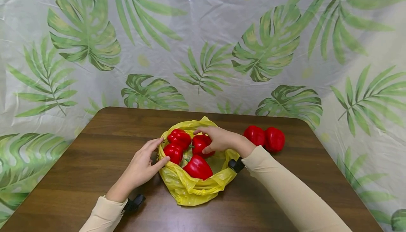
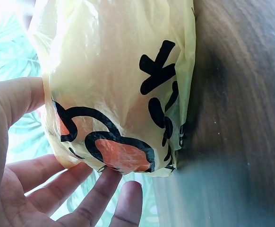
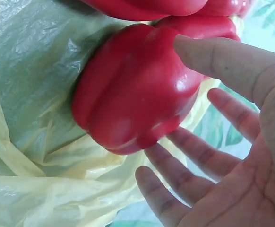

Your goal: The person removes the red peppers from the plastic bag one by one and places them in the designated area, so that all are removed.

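A yellow plastic bag (image 1: 196, 189) stands on the table with its mouth wide and rim folded down, several red bell peppers (image 1: 179, 138) inside. My left hand (image 1: 141, 165) rests against the bag's left side, thumb at the rim, fingers nearly straight along the outside; black printing (image 2: 156, 71) marks the bag there. Reaching in over the far right rim, my right hand (image 1: 219, 138) is at one red bell pepper (image 3: 137, 90). Its thumb lies on the pepper's surface, and the loosely spread fingers reach to the pepper's edge. Another pepper (image 1: 199, 168) lies nearer the front.
Two more red bell peppers (image 1: 275, 139) sit side by side on the brown wooden table (image 1: 120, 129), right of the bag. A leaf-patterned curtain (image 1: 203, 48) hangs behind the table. A black wrist device (image 1: 236, 165) on my right arm overlaps the bag's rim.
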The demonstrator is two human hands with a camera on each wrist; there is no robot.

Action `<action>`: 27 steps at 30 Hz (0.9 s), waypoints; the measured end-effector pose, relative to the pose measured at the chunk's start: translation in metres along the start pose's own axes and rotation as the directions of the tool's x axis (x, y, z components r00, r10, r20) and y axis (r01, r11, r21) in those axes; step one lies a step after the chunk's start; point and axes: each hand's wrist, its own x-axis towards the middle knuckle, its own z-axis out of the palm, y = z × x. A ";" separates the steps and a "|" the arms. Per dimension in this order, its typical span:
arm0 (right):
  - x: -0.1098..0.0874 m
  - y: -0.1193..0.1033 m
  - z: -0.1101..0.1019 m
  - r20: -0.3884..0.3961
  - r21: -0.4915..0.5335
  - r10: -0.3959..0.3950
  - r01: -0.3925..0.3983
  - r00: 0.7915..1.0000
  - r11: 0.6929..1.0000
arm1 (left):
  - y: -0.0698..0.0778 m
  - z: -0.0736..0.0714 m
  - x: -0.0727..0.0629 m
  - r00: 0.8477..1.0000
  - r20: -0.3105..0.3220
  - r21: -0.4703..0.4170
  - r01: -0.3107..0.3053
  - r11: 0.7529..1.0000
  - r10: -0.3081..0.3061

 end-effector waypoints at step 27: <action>0.002 0.006 0.004 0.016 0.076 0.135 -0.135 0.991 0.988 | 0.002 0.000 -0.001 1.000 0.003 -0.005 0.002 1.000 -0.002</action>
